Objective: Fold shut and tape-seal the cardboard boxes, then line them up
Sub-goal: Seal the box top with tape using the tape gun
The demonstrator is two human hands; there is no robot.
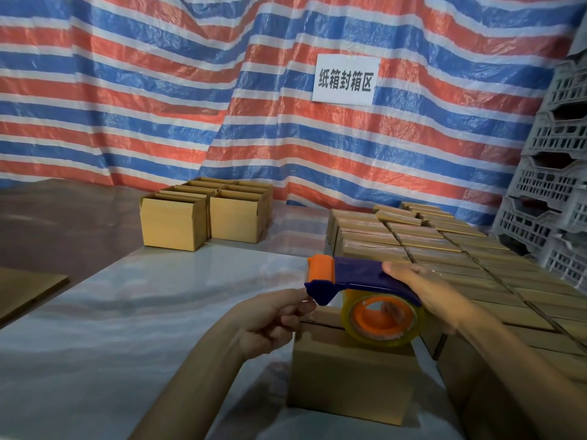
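Head view: my right hand (422,293) fingers wrapped over tape dispenser (359,290); left hand (270,322) fingers pinching tape end above box (352,373).

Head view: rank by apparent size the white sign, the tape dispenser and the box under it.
1. Box: largest in frame, though nearest the camera.
2. Tape dispenser, held in the right hand: somewhat smaller.
3. White sign: smallest in frame, but far off on the tarp, so its true size against the others is unsure.
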